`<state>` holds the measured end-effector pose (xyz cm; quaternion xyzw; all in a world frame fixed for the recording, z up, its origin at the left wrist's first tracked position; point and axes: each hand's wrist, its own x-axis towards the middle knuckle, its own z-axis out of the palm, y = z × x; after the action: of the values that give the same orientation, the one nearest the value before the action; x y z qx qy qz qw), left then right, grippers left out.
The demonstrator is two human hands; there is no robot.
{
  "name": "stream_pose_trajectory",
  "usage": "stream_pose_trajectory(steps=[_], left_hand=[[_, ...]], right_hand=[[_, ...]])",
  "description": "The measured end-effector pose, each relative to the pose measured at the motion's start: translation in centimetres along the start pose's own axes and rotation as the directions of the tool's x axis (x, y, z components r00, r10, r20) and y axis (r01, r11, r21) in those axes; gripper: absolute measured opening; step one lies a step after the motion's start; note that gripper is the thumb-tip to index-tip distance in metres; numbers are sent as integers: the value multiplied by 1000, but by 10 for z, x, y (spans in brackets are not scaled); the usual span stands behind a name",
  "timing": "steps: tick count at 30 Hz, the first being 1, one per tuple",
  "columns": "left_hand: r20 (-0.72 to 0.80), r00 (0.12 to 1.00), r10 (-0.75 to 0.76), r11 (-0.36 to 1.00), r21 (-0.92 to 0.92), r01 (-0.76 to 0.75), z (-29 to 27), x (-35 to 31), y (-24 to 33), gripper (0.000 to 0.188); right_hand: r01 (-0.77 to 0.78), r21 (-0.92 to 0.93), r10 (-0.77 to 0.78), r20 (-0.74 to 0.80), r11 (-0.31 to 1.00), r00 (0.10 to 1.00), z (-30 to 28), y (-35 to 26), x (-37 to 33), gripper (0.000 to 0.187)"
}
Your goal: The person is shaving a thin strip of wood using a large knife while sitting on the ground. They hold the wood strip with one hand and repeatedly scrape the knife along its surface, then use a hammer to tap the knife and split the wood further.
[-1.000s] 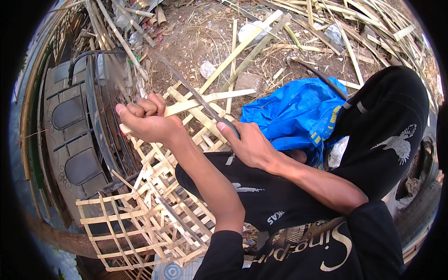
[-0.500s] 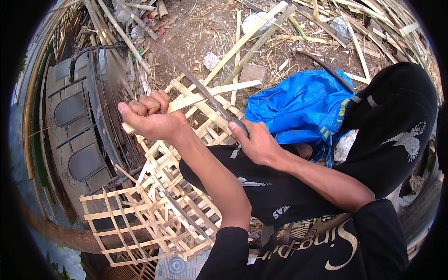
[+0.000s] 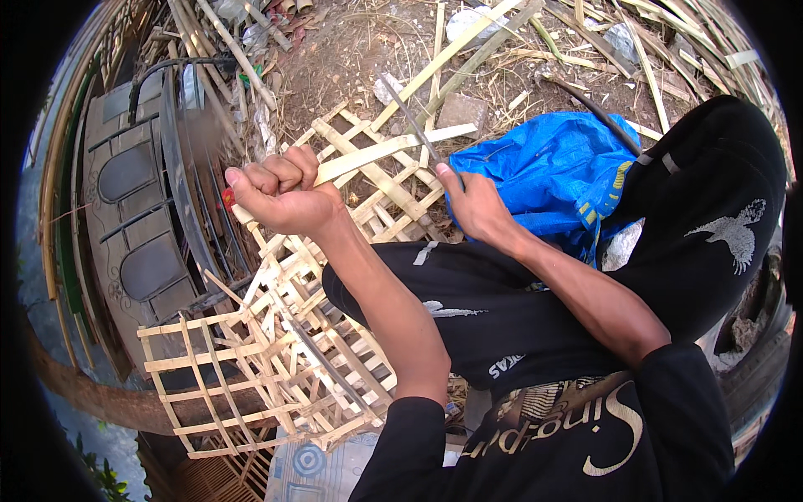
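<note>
My left hand (image 3: 283, 191) is closed around one end of a pale split-bamboo strip (image 3: 389, 151), which runs out to the right from the fist. My right hand (image 3: 481, 205) grips the dark handle of a long knife. The narrow knife blade (image 3: 408, 117) points up and left and crosses the strip near its far end; I cannot tell whether it cuts in. Below the strip lies an open lattice of woven bamboo (image 3: 395, 199). More woven bamboo framework (image 3: 251, 376), partly hidden by my left forearm, sits at lower left.
A crumpled blue plastic sheet (image 3: 535, 163) lies right of my right hand, beside my bent leg. Bamboo strips (image 3: 452, 60) and a flat stone (image 3: 460, 115) are on the dirt ahead. A dark metal frame with panels (image 3: 134, 192) stands at the left.
My right hand and the knife have moved up and to the right, so the blade crosses the strip nearer its far end. My left hand keeps its grip, shifted slightly right and upward.
</note>
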<state>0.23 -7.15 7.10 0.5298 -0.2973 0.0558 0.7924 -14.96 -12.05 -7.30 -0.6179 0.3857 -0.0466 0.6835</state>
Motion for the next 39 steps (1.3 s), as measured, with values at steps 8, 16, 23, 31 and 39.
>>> stream_pose_trajectory(steps=[8, 16, 23, 31, 39], left_hand=[[125, 990, -69, 994, -76, 78, 0, -1, 8, 51], [188, 979, -74, 987, -126, 99, -14, 2, 4, 51], [192, 979, -68, 991, -104, 89, -12, 3, 5, 51], [100, 994, -41, 999, -17, 43, -21, 1, 6, 52], [-231, 969, 93, 974, 223, -41, 7, 0, -1, 46]], right_hand=[[122, 47, -129, 202, 991, 971, -10, -40, -27, 75], [115, 71, -125, 161, 991, 979, -11, -56, -40, 69], [217, -8, -214, 125, 976, 969, -12, -52, -50, 64], [-24, -31, 29, 161, 999, 986, -22, -40, -31, 70], [114, 77, -123, 132, 991, 984, 0, -28, -35, 68]])
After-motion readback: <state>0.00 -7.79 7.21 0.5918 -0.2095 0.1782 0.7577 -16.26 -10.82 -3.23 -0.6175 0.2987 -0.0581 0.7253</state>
